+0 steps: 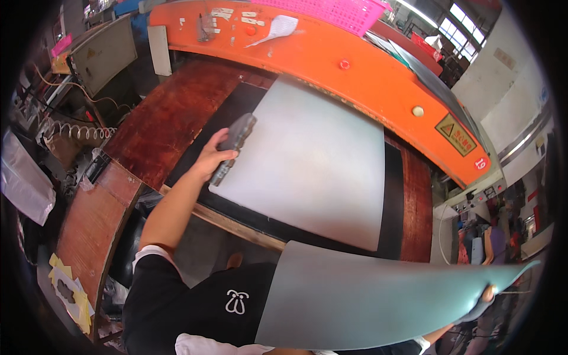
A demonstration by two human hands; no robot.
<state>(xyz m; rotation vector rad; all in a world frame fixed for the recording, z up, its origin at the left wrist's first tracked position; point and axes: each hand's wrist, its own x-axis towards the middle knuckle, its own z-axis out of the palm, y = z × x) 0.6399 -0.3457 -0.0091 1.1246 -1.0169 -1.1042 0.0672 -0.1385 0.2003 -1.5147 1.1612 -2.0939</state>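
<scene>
My left hand [211, 157] is closed round a flat dark grey block [241, 131] with an uneven, notched edge, tilted over the left edge of a large pale white board [319, 165]. That board lies on a black mat [393, 195] on the machine's bed. At the lower right, my right hand [484, 300] grips the far right end of a big, bendy grey-green sheet [355, 296]. A thumb shows on the sheet's edge, and something grey covers part of that hand. The sheet sags in a curve across the front of my body, its left end near my shirt.
An orange machine beam [307, 47] spans the far side, with a red button [344, 64] and a yellow warning sign [455, 134]. A pink basket [349, 13] sits on top. Reddish-brown bed [160, 121] shows at left; a brown side table [92, 219] stands nearer.
</scene>
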